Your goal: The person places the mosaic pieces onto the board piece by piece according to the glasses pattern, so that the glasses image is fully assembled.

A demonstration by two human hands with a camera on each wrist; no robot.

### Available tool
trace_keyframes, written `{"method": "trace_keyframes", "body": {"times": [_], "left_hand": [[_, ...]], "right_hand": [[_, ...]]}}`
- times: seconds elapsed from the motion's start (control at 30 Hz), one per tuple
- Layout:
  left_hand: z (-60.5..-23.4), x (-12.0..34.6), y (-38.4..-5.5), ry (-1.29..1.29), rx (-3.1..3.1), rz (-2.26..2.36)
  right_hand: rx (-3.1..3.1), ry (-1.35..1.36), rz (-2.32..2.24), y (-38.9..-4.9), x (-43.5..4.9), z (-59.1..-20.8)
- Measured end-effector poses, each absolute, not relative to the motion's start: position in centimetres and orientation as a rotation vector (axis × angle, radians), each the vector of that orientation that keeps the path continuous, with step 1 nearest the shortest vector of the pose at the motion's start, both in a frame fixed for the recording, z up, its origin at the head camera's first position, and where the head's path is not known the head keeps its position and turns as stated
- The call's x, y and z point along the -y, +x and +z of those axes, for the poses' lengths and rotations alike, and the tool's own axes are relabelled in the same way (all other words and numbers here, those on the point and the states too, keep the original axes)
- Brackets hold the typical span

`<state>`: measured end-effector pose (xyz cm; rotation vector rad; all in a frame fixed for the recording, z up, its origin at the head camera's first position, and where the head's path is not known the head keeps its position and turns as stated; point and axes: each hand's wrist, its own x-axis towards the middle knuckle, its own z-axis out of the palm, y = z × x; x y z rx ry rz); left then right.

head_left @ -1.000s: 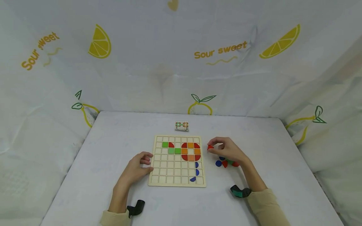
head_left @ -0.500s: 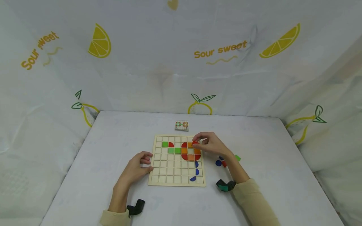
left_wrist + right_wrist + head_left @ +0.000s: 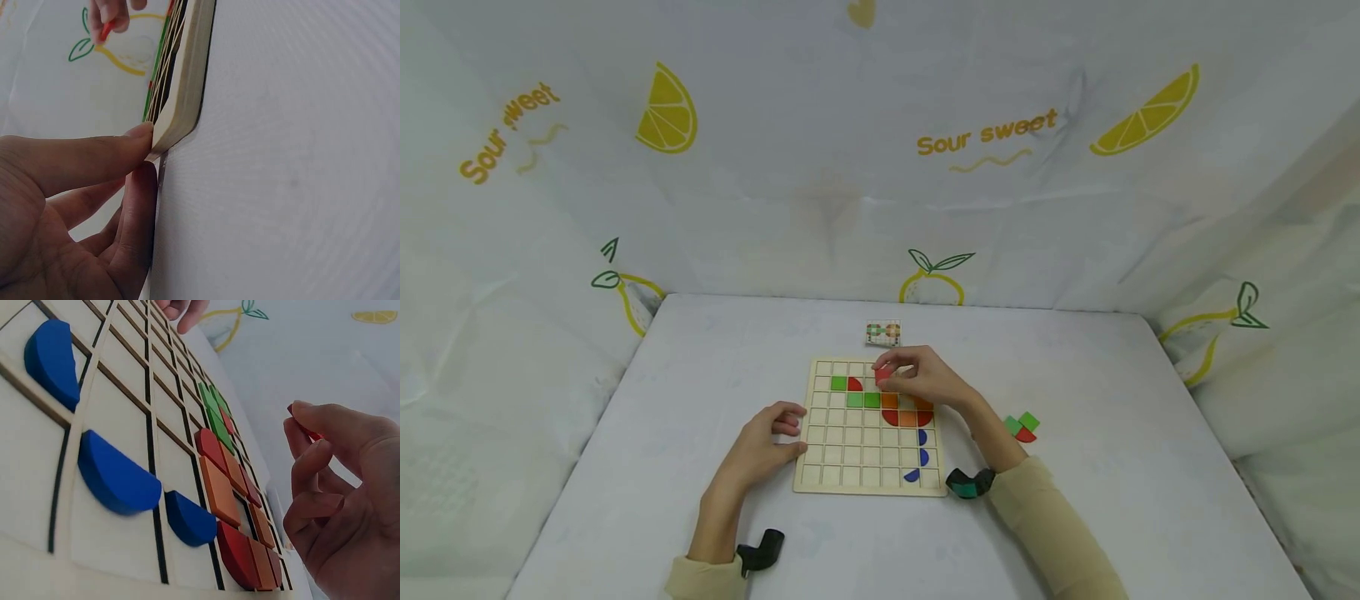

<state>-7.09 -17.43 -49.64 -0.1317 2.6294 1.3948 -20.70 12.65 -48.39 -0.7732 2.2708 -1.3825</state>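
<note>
My right hand [image 3: 922, 377] is over the top of the wooden grid board [image 3: 835, 458], pinching a red tile [image 3: 883, 375] between thumb and fingertips. In the right wrist view that tile [image 3: 312, 432] is mostly covered by the fingers. My left hand [image 3: 767, 444] rests against the board's left edge; in the left wrist view its thumb [image 3: 94, 159] touches the corner. Green squares [image 3: 862, 400], a red quarter-circle [image 3: 854, 384] and a group of orange tiles [image 3: 907, 418] and red tiles fill cells in the upper rows. Several blue half-circles [image 3: 119, 478] lie toward the board's right side.
A small pattern card [image 3: 883, 332] stands behind the board. Right of the board, loose green tiles [image 3: 1028, 421] and a red tile [image 3: 1026, 435] lie on the white table [image 3: 1112, 400]. My right forearm crosses the space between them and the board.
My right hand has carried the red tile leftward from beside the board to over its upper rows. The loose green and red tiles at the right are uncovered. The left hand stays put.
</note>
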Motion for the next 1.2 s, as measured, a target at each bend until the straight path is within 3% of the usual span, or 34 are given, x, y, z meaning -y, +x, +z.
{"method": "trace_keyframes", "body": {"times": [0.6, 1.2], "left_hand": [[-49.6, 17.6, -7.2, -0.121, -2.628, 1.397], [-49.6, 17.6, -7.2, -0.133, -2.600, 1.408]], "right_hand": [[-2.196, -0.804, -1.427, -21.7, -7.2, -48.3], [-2.406, -0.954, -1.150, -22.3, -3.0, -49.1]]}}
